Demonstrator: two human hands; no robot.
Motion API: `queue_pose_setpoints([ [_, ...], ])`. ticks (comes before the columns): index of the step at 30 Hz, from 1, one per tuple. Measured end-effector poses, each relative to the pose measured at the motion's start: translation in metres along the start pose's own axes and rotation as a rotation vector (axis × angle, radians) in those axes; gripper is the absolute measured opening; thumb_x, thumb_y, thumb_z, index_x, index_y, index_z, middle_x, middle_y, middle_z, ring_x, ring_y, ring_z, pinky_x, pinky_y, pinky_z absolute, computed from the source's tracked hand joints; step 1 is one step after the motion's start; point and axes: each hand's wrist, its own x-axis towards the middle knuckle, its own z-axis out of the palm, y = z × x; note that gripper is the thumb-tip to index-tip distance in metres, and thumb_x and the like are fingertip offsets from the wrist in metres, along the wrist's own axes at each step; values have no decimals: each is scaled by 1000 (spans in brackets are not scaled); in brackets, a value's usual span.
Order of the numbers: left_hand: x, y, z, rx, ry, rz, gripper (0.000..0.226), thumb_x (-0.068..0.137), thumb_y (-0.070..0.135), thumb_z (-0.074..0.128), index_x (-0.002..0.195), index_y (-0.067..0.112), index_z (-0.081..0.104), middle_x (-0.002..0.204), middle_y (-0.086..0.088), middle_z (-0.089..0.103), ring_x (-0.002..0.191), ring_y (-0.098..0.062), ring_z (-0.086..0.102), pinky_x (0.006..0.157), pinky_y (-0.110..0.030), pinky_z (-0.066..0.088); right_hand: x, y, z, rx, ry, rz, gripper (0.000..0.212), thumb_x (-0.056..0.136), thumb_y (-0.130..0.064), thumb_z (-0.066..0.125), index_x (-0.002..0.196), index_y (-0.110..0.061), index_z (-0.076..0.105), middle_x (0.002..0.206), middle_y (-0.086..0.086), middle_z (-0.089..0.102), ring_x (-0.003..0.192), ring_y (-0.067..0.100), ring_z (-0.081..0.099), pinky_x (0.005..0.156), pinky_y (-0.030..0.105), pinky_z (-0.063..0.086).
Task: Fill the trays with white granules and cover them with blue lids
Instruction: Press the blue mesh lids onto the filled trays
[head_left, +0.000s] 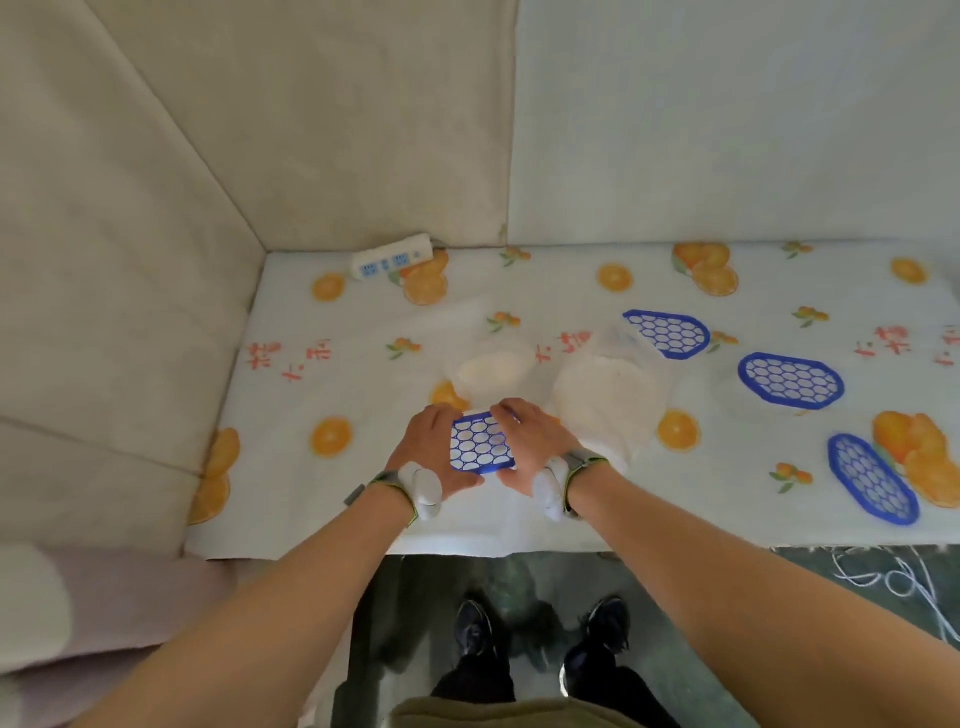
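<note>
A blue honeycomb lid (480, 443) lies over a tray near the table's front edge, with white showing through its holes. My left hand (434, 452) grips its left side, thumb at the near edge. My right hand (527, 447) grips its right side, fingers curled over the far corner. Behind the hands a clear bag of white granules (493, 370) sits on the table. To its right lies a larger clear bag of white granules (610, 397). Three more blue lids lie on the right: one far (667, 333), one middle (790, 383), one near (872, 479).
The table (363, 493) wears a white cloth with orange prints and stands in a corner of beige walls. A white power strip (392, 258) lies at the back left. White cord (904, 577) coils on the floor at the right. My feet are below the table edge.
</note>
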Motion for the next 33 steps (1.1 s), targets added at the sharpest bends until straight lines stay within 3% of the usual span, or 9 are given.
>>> queue_pose_setpoints([
  [4,27,-6,-1,-60,-68,-31,77,56,40,87,121,22,49,119,1,51,108,-18,52,82,-22,38,26,4,-3,18,-78,55,87,84,-29,71,154,-9,22,159,4,22,133,29,47,104,38,46],
  [8,38,-11,4,-116,-142,-65,80,59,38,88,126,24,47,123,5,52,106,-17,58,78,-22,41,40,8,-2,13,-150,91,89,81,-26,79,150,-7,27,155,7,29,127,31,53,101,38,49],
  [14,39,-10,12,-36,-187,-67,99,63,49,85,142,21,33,139,3,44,116,-21,55,89,-29,47,50,12,-2,-48,-243,133,88,73,-32,85,142,-6,35,140,12,39,118,33,58,93,41,54],
  [22,43,-19,9,-59,-216,-70,96,61,42,86,140,24,35,136,6,49,116,-20,55,90,-30,47,54,11,5,-55,-236,148,89,71,-43,86,138,-7,39,131,12,45,108,35,62,88,43,55],
  [30,44,-17,5,-56,-238,-32,89,64,36,87,136,22,38,133,3,50,115,-23,57,89,-33,49,48,8,7,4,-211,184,89,76,-38,83,144,-8,34,145,10,42,122,33,56,95,45,52],
  [33,38,-11,1,61,-245,41,93,71,39,82,146,18,30,154,-5,28,141,-23,31,110,-34,35,29,3,12,11,-109,176,96,83,-34,78,154,-3,20,159,14,28,142,30,37,109,40,40],
])
